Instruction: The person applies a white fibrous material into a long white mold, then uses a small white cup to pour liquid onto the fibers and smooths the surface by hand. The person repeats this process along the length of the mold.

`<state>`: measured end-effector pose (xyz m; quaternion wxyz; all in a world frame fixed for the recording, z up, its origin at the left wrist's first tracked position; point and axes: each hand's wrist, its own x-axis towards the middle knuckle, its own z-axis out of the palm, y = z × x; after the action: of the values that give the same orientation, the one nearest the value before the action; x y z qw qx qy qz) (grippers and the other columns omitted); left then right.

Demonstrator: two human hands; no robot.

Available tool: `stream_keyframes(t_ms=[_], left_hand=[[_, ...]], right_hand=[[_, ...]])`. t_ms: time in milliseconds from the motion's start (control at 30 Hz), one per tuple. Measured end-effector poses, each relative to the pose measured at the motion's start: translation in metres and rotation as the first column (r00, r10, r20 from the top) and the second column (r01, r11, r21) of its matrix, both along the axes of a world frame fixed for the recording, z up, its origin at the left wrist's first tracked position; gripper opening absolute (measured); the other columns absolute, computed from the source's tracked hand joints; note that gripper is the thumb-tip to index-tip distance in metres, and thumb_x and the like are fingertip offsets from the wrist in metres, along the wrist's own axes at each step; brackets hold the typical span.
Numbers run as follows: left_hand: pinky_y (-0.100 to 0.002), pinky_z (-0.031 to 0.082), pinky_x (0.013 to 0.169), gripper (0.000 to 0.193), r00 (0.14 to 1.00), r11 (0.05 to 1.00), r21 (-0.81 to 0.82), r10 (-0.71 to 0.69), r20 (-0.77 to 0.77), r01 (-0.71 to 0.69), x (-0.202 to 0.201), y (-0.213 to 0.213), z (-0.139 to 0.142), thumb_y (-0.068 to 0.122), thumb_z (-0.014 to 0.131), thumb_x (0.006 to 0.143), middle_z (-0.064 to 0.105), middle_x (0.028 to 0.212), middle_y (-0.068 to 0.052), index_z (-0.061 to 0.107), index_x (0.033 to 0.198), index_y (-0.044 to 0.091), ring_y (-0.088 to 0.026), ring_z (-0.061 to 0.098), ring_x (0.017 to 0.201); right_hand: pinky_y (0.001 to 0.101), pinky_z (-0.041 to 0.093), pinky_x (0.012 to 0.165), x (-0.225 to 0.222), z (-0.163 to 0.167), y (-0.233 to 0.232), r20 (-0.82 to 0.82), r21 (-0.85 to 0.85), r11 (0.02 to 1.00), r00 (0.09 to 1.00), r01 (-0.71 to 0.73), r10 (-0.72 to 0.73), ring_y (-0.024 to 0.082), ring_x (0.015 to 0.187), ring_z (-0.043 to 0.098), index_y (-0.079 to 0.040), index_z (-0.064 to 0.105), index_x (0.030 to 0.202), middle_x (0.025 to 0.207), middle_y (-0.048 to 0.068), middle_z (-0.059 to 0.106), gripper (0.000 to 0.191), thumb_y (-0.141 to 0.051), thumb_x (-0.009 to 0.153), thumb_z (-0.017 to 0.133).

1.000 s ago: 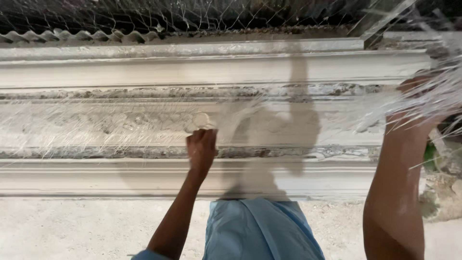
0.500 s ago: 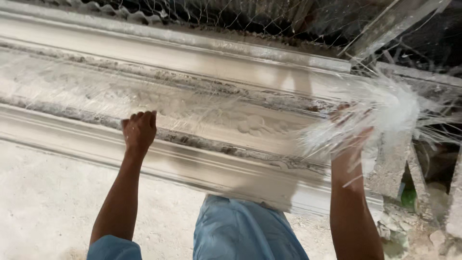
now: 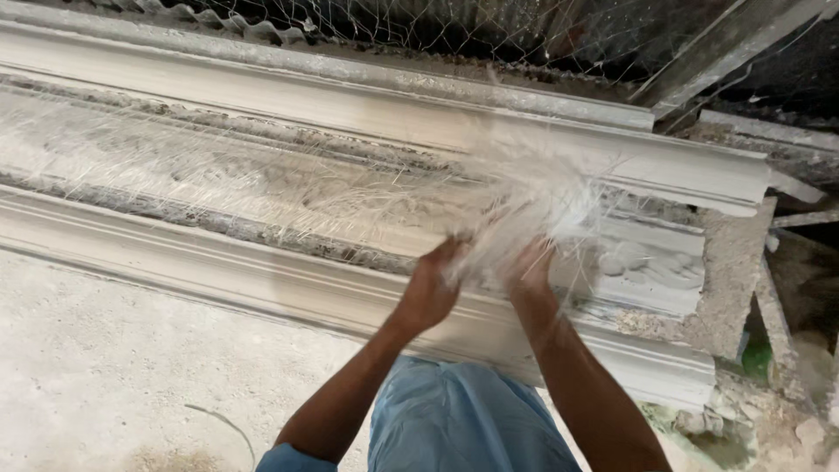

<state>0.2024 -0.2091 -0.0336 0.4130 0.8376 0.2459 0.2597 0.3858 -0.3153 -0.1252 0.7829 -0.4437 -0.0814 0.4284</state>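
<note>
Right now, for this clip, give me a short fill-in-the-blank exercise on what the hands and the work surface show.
1. Both hands, left hand and right hand, grip one bundle of white ____.
2. The fibre bundle is held over a long white plaster ____.
3. Above the cornice mould hangs wire ____.

Missing words: fibres; mould; mesh

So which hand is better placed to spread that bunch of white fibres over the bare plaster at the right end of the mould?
Probably the right hand. It grips the fibre bundle on the side nearest the bare wet plaster at the mould's right end. The left hand also holds the bundle but sits farther left, over fibres already laid.
</note>
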Motion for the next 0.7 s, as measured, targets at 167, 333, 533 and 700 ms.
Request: stream_keyframes(t_ms=[167,333,533,700], left_hand=[[-0.033,0.051,0.043,0.019,0.987,0.975,0.175,0.148,-0.065,-0.135,-0.025,0.034,0.006,0.009,0.051,0.108,0.076,0.088,-0.012,0.067,0.104,-0.001,-0.023,0.067,0.055],[-0.041,0.064,0.07,0.034,0.647,0.984,0.167,0.09,-0.757,0.059,-0.026,0.072,-0.011,0.027,0.044,0.116,0.074,0.103,-0.018,0.067,0.109,0.002,-0.028,0.076,0.085],[-0.052,0.029,0.117,0.047,0.982,0.959,0.28,0.011,-0.188,0.043,-0.001,-0.004,-0.005,0.034,0.049,0.108,0.056,0.148,-0.035,0.063,0.122,-0.008,-0.041,0.045,0.14],[-0.044,0.064,0.063,0.026,0.982,0.932,-0.358,-0.12,-0.144,0.061,0.013,-0.023,-0.026,0.008,0.051,0.104,0.069,0.13,-0.019,0.066,0.124,0.002,-0.033,0.073,0.073]], right_hand=[[0.0444,0.043,0.108,0.129,0.01,-0.025,0.097,0.336,0.933,0.98,0.131,-0.172,0.023,0.12,0.052,-0.01,0.05,0.142,0.131,0.009,0.054,0.048,-0.052,0.122,0.039],[0.0444,0.048,0.094,0.209,0.053,-0.056,0.143,0.362,0.861,0.892,0.357,-0.429,0.025,0.103,0.056,-0.007,0.053,0.131,0.115,0.011,0.058,0.045,-0.049,0.122,0.039],[0.0435,0.06,0.083,0.033,0.069,-0.032,0.768,-0.01,0.933,0.6,0.36,-0.224,0.03,0.095,0.068,-0.002,0.057,0.121,0.105,0.02,0.067,0.051,-0.049,0.112,0.04],[0.0459,0.058,0.093,0.038,0.076,-0.029,0.095,0.078,0.903,0.898,0.423,-0.429,0.029,0.103,0.066,-0.001,0.054,0.13,0.117,0.021,0.064,0.052,-0.047,0.108,0.041]])
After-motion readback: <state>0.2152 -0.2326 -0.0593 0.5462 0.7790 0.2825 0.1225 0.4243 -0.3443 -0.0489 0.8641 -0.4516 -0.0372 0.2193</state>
